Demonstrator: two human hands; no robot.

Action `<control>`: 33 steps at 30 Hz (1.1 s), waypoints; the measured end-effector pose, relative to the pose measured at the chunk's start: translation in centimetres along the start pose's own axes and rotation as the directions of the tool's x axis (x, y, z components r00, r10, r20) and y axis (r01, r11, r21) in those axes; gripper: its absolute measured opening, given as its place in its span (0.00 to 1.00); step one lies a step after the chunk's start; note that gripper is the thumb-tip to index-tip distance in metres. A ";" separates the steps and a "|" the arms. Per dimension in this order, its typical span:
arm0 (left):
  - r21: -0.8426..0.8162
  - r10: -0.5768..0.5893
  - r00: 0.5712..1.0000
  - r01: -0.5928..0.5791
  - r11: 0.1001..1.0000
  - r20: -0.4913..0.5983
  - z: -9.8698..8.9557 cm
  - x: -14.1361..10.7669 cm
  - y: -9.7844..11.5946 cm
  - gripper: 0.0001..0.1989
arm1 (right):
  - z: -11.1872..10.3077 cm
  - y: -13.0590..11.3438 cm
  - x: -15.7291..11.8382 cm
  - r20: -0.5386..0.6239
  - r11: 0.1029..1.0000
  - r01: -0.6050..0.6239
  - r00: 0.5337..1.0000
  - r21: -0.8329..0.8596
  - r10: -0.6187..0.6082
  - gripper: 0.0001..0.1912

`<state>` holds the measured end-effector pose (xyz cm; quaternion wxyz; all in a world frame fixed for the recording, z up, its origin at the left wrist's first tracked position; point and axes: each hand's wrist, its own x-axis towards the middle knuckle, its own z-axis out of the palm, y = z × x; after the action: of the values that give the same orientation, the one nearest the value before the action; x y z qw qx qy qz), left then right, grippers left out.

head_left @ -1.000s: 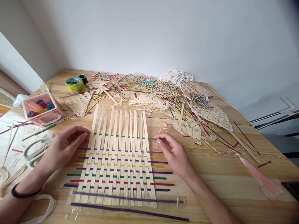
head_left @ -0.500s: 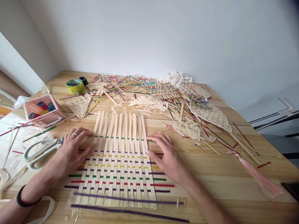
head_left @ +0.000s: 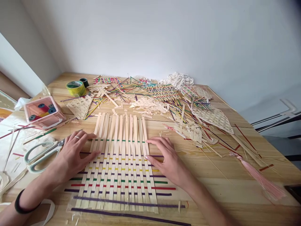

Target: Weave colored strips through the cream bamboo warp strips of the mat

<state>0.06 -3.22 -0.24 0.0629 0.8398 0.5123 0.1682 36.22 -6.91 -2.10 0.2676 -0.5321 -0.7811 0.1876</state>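
Observation:
A flat woven mat of pale strips lies in front of me, crossed by thin purple, yellow, green and red strips. Its far ends fan out loose, and clear tape covers the near edge. My left hand rests at the mat's left edge, thumb and fingers apart, fingertips touching the outer strips. On the opposite edge, my right hand touches the outermost pale strip with thumb and forefinger spread. Between the hands runs a green strip, the farthest cross strip; both its ends are at or under my fingertips.
Scissors lie beside my left wrist. A pink box of thread spools and a yellow tape roll stand at the back left. Strip scraps cover the far side. A woven fan with a pink tassel lies right.
My left hand has shifted slightly right, its thumb now over the mat's left strips. The right hand has moved slightly inward, and the green strip's right end no longer shows beyond its fingertips.

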 end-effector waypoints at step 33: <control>0.092 -0.094 0.995 0.091 0.992 0.029 0.6 -0.6 2.3 0.26 | 0.8 -1.6 0.2 0.014 0.975 -0.011 1.000 -0.222 0.014 0.19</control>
<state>1.95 -4.80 -0.35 0.0408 0.8197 0.5568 0.1277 34.50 -7.34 -1.79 0.1992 -0.5620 -0.7959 0.1051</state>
